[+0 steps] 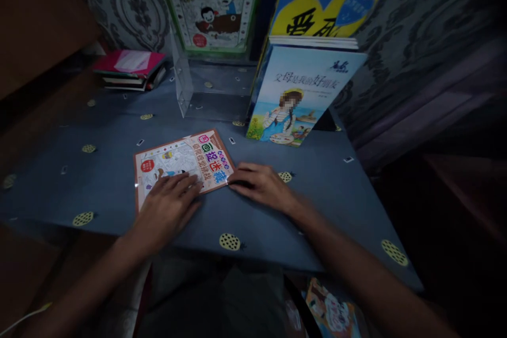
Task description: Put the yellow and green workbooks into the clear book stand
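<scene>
A thin activity book (pixel 194 156) with a brown border and colourful Chinese lettering lies at a slant on the cloth-covered table. My left hand (pixel 172 200) rests over its lower part, palm down with the fingers stretched out, and covers some of the cover drawing. At the book's right corner is my right hand (pixel 257 185), its fingers bent and closed on the edge. The exact hold of the thumb is partly hidden in shadow.
Behind stands a clear acrylic book stand (pixel 182 76) with a green-bordered activity book (pixel 216 21). Right of it, a light-blue picture book (pixel 304 76) leans before a blue and yellow book (pixel 328 5). A small book stack (pixel 129 68) sits back left. A colourful packet (pixel 330 309) lies below the table.
</scene>
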